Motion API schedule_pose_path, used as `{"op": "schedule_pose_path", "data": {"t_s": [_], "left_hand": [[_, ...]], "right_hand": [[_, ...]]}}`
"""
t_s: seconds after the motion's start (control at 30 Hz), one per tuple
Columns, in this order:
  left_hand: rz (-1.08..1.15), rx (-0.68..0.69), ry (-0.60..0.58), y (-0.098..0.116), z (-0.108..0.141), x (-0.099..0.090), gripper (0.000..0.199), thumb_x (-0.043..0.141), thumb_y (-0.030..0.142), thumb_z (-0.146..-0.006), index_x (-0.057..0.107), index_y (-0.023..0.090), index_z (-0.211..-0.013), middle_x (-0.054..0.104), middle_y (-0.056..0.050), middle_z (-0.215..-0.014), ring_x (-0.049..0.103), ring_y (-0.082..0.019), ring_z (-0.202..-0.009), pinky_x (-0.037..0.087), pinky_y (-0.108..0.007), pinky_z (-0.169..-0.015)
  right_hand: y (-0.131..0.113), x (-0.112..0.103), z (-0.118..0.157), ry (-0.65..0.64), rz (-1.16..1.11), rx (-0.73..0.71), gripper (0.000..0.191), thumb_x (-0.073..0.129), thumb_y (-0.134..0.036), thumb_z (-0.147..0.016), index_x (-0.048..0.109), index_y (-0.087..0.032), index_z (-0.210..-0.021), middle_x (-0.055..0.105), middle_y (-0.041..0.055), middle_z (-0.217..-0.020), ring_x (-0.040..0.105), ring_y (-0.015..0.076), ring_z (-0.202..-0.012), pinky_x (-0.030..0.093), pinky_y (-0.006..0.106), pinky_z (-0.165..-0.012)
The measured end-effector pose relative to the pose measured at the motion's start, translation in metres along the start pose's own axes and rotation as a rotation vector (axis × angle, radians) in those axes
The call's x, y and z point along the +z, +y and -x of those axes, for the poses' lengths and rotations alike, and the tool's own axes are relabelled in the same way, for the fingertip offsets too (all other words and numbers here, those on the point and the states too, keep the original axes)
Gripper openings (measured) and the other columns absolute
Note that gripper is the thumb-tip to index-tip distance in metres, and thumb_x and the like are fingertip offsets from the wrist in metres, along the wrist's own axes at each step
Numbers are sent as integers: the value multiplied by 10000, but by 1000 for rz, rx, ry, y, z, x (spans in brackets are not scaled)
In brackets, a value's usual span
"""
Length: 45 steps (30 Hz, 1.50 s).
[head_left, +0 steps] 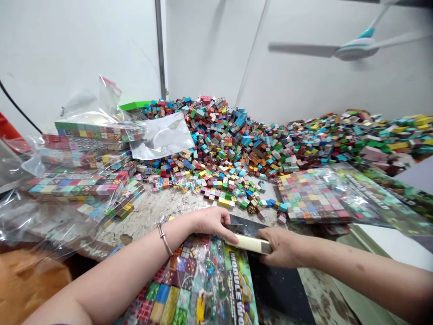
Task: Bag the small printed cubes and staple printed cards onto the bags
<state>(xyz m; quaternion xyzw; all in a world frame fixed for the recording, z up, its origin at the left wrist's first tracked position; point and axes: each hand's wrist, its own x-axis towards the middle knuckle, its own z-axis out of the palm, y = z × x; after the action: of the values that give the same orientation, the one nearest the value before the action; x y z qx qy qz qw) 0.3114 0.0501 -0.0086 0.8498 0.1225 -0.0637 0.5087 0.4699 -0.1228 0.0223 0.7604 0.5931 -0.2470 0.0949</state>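
Note:
A cream-coloured bar-shaped tool lies level over the top edge of a clear bag of patterned blocks, beside a printed card. My right hand is closed round the tool's right end. My left hand has its thumb on the tool's left end, with the other fingers curled over the bag's upper edge. What those curled fingers grip is hidden. Under the tool and to the right of the card lies a black board.
A large heap of small coloured blocks lies against the wall. Bagged block sets are stacked on the left, others on the right. A silvery bag rests by the heap. A fan hangs upper right.

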Motion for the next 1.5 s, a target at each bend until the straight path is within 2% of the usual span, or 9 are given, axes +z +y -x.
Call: {"op": "schedule_pose_path", "data": {"t_s": [0.1, 0.23, 0.47, 0.7, 1.03, 1.23, 1.33, 1.43, 1.5], "left_hand": [[17, 16, 5, -3, -1, 1, 502, 734, 564, -477, 517, 187, -728, 461, 63, -629, 381, -85, -550, 251, -210, -473], [79, 17, 2, -5, -3, 3, 472, 757, 504, -479, 509, 180, -717, 442, 72, -601, 357, -76, -535, 227, -210, -461], [141, 15, -22, -6, -4, 5, 446, 763, 457, -490, 503, 174, -716, 438, 75, -601, 353, -72, -532, 232, -201, -461], [121, 39, -28, -6, -6, 6, 402, 748, 429, -525, 499, 175, -712, 432, 71, -626, 353, -76, -559, 253, -192, -477], [10, 73, -5, -7, -5, 6, 478, 744, 521, -507, 530, 174, -757, 441, 71, -617, 362, -74, -545, 237, -190, -454], [-141, 130, -9, 6, 1, 1, 466, 710, 519, -570, 601, 187, -878, 574, 17, -789, 502, -124, -686, 373, -209, -579], [-151, 106, 81, 11, 21, -16, 518, 648, 535, -646, 578, 216, -1049, 592, -35, -1021, 539, -187, -904, 410, -264, -750], [-154, 62, 298, 0, 72, -25, 454, 500, 521, -782, 540, 212, -1111, 556, -68, -1131, 503, -210, -1021, 381, -316, -864], [-68, -43, 737, -18, 121, -9, 384, 464, 512, -807, 571, 200, -1002, 599, -59, -995, 549, -191, -892, 423, -300, -790]], "right_hand": [[-2, 0, 1, 15, 31, 40, 177, 544, -295, -616, 581, -208, -765, 646, 22, -655, 572, 173, -548, 324, 247, -453], [-9, 0, 5, 20, 78, 85, 208, 533, -339, -629, 608, -208, -772, 671, 63, -705, 604, 221, -594, 333, 266, -455], [-24, -6, 6, -32, 114, 200, 232, 556, -271, -594, 659, -194, -787, 695, 96, -755, 641, 266, -661, 371, 284, -491], [-32, -7, 10, -25, 84, 253, 212, 606, -196, -538, 649, -210, -745, 665, 37, -668, 631, 217, -647, 397, 258, -526], [-24, 5, 11, 5, -2, 197, 224, 554, -178, -551, 623, -207, -763, 666, 59, -720, 618, 232, -660, 359, 268, -506], [-14, 16, 9, 38, -61, 173, 199, 530, -188, -552, 583, -206, -743, 636, 33, -694, 578, 195, -627, 315, 251, -490], [-15, 16, 9, 39, -66, 173, 187, 521, -150, -537, 565, -198, -712, 612, 28, -665, 562, 189, -616, 305, 249, -489], [-17, 15, 9, 37, -73, 165, 184, 511, -125, -536, 550, -193, -702, 607, 28, -665, 555, 186, -615, 308, 247, -490], [-16, 15, 8, 33, -82, 155, 184, 502, -114, -545, 545, -191, -707, 612, 30, -668, 554, 183, -610, 311, 247, -492]]}}
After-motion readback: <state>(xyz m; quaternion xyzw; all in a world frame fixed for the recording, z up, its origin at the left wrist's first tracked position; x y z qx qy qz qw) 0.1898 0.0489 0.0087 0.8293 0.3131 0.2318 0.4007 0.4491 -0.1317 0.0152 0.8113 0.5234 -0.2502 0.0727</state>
